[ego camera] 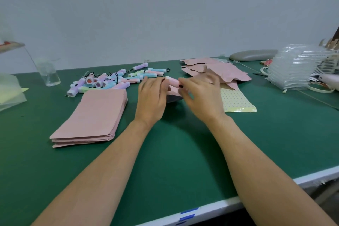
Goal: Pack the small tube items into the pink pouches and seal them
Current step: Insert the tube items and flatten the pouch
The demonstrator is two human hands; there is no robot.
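Head view, looking down along two bare forearms onto a table [174, 161] topped with a smooth dark green mat and edged in white.

Between the hands, just above the mat at the centre, is a pink tube [172, 81], a short, smooth cylinder with a white cap end. The right hand [201, 101] pinches its right end between thumb and curled fingers. The left hand [151, 101] is curled, its fingertips on the tube's left end. Directly below the tube lies a pink pouch [174, 92], its dark mouth gaping towards the viewer; what grips it cannot be told.

To the left is a neat stack of flat pouches [95, 115], matt pink and rectangular. Behind it sprawls a loose heap of tubes [110, 80] in pastel pink, blue, green and lilac, some with black cords. Behind the right hand is a pile of bulging pouches [220, 69], crumpled and overlapping. Beside that hand lies a glossy yellow dotted sheet [236, 101].

At far left stands a clear plastic cup [47, 73]; at far right, a ridged stack of clear trays [297, 69]
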